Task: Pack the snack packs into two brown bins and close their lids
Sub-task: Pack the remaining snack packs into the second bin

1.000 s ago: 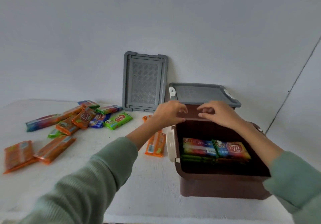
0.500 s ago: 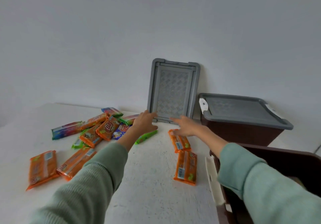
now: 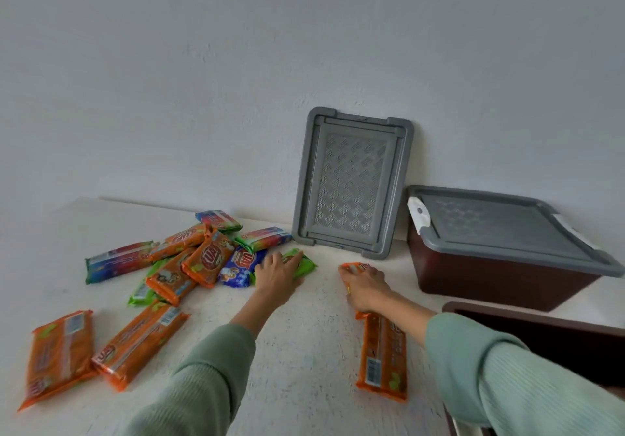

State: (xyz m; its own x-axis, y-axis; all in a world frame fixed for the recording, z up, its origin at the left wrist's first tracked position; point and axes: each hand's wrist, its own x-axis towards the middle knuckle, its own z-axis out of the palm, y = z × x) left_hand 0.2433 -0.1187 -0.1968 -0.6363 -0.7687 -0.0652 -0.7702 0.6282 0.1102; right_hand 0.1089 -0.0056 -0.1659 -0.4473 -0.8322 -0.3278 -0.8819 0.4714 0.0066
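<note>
Reaching away from the open brown bin (image 3: 541, 325) at lower right, where both worked a second ago, the left hand (image 3: 275, 275) lays near-straight fingers on a green pack (image 3: 307, 263) while the right hand (image 3: 363, 288) curls fingers over an orange pack (image 3: 353, 268), apparently fetching the next load. Bare table (image 3: 304, 351) lies between the arms; the loose lid (image 3: 351, 182) and closed bin (image 3: 490, 276) line the far wall (image 3: 236, 97).

snack packs (image 3: 206, 261): glossy plastic film | lid (image 3: 351, 182), 12 o'clock: matt embossed plastic | bin (image 3: 490, 280), 2 o'clock: smooth plastic | table (image 3: 304, 351): rough, matt
</note>
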